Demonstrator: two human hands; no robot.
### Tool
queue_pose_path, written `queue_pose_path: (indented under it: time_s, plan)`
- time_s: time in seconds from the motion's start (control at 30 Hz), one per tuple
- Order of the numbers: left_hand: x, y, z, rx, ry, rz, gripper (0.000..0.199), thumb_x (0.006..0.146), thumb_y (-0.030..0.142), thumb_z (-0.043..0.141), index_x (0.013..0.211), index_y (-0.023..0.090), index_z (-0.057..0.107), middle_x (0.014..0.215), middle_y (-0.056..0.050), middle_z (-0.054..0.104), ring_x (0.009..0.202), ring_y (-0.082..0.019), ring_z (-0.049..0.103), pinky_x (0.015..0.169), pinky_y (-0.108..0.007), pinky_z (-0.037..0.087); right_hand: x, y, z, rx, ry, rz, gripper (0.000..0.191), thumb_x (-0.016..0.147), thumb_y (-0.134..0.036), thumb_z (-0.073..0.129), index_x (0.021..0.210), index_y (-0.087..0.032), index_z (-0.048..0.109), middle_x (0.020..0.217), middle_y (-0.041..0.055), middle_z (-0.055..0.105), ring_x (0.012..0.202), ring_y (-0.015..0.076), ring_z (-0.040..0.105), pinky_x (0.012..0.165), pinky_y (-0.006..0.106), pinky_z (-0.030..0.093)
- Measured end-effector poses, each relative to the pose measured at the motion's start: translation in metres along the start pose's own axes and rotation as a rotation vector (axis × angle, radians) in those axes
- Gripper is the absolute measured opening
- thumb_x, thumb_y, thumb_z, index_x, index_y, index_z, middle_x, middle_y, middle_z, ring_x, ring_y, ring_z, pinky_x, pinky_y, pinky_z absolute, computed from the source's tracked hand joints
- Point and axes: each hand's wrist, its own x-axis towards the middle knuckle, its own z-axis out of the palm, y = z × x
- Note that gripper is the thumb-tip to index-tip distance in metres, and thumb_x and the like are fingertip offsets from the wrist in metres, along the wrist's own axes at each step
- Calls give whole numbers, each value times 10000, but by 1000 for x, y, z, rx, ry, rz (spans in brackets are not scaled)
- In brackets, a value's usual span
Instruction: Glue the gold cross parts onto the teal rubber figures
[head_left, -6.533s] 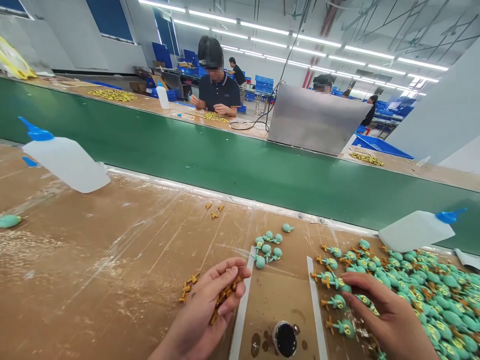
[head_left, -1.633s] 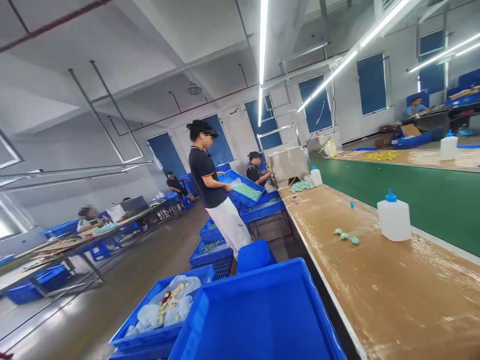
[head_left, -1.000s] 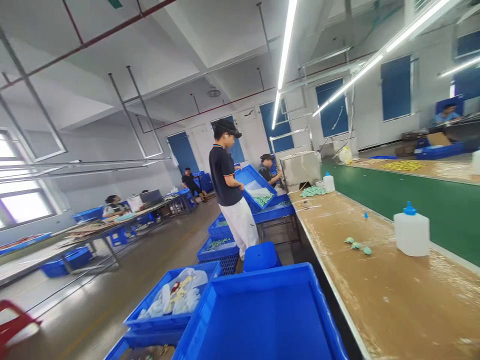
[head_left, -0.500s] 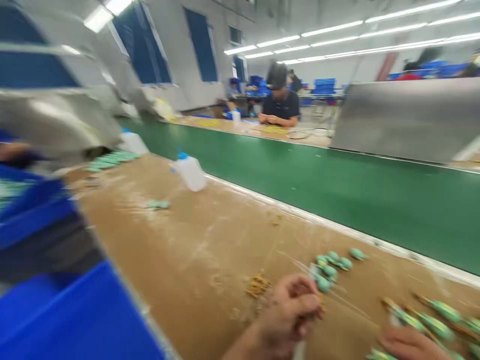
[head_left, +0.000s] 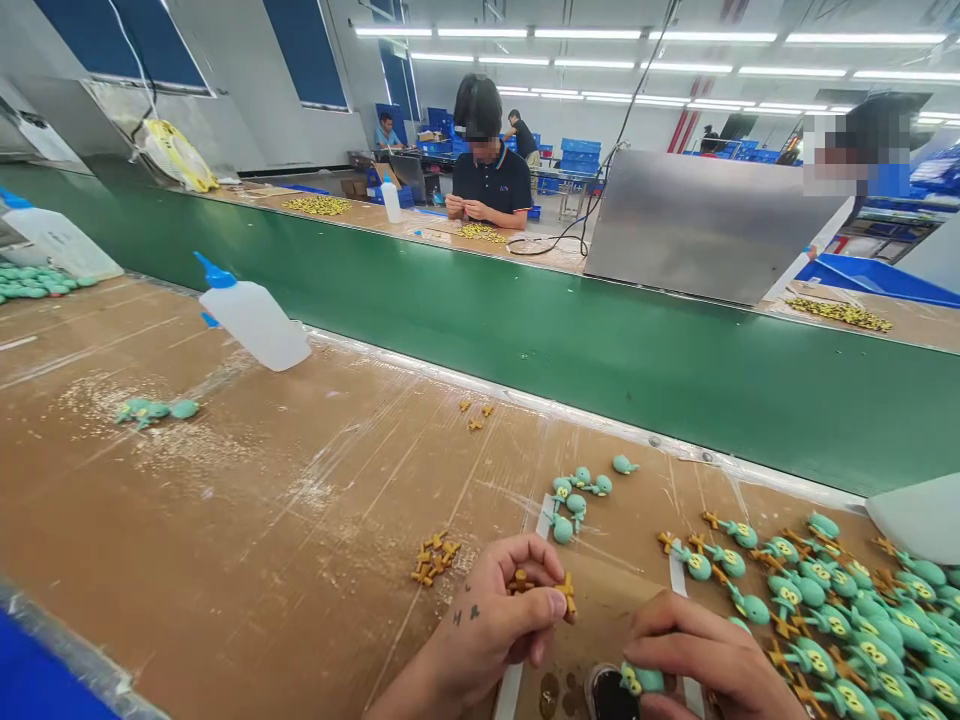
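Bare fingers at work, lower centre of the frame: the left hand [head_left: 499, 612] pinches a small, mustard-brown, cross-shaped piece [head_left: 566, 597] between thumb and forefinger, more pieces cupped behind. At lower right of centre, the right hand [head_left: 705, 655] has its fingertips clamped on a smooth mint-green figure [head_left: 641, 681] with yellow markings, beside a small round pot of dark liquid [head_left: 609, 694]; whether they touch is unclear. Similar green figures with brown ends [head_left: 874, 655] crowd the lower right.
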Motion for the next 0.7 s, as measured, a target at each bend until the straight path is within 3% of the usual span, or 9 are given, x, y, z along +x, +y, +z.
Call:
queue_pose_path:
  time_s: [0.17,0.33,0.43,0.7]
  plan:
    - [-1,0,3,84,38,-18,326,607,291,874,788,161,636,670,-9,697,343,-30,465,339,-132,226,-1,-3,-2,57,38,26,421,858,-125,812,1204,-351,733,983,21,767,847,172,759,785,221,618]
    - [-4,3,11,184,45,-27,260,610,253,817,777,156,642,655,31,653,343,-35,480,346,-142,270,1,-5,12,240,366,125,173,904,-262,795,1062,-331,782,987,48,785,894,197,778,757,200,643]
    - [-4,5,14,182,18,-32,304,633,311,835,794,157,629,662,12,682,341,-36,466,355,-151,276,3,-5,21,256,483,167,133,890,-288,814,1019,-315,796,972,54,798,849,195,785,725,193,649]
    - [-4,3,16,204,-5,-2,513,711,630,814,737,164,601,569,11,619,368,-40,392,371,-176,174,0,0,26,179,463,192,130,873,-318,823,989,-260,820,977,115,808,880,260,791,706,251,667]
